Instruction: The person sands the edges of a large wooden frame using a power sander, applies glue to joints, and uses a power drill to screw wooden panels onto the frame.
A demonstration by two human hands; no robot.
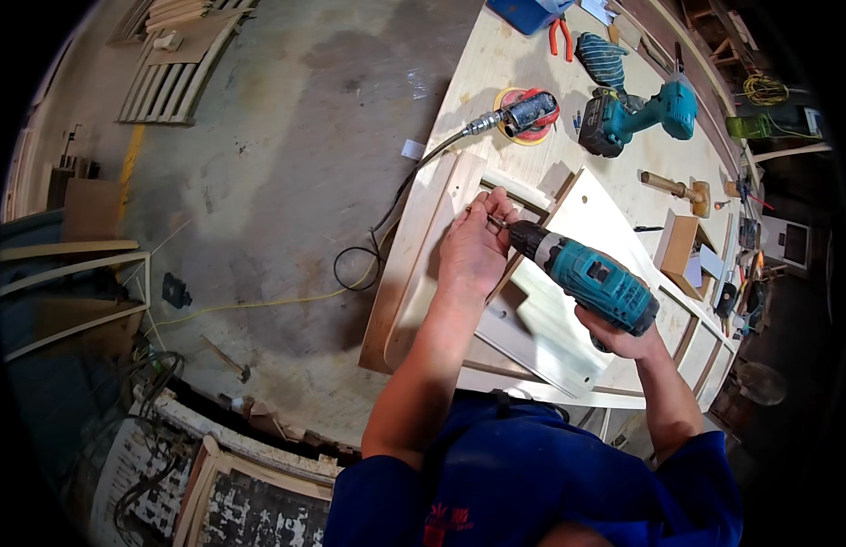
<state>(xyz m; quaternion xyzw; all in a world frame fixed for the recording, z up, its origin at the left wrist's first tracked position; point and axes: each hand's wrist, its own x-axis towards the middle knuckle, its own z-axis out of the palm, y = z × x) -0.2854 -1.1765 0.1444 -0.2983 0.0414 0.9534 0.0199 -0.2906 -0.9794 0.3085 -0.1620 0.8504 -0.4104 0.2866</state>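
Note:
My right hand point(628, 339) is wrapped round the handle of a teal and black cordless drill point(601, 281), which points left across the workbench. At the chuck's front, the fingers of my left hand point(477, 239) are pinched together round the drill's tip. A thin dark piece, a bit or a screw, shows between them, too small to tell which. Under the drill lies a pale wooden panel point(569, 351) with a few round holes. It rests on a light wooden frame point(409, 273), whose rounded corner is beside my left forearm.
Beyond the drill are a sander point(529, 114) with its air hose, a second teal cordless tool point(646, 118), a striped glove point(602, 59) and red-handled pliers point(560, 38). A wooden mallet point(683, 190) and a small open cardboard box point(683, 251) stand to the right. A hammer point(227, 360) lies on the floor.

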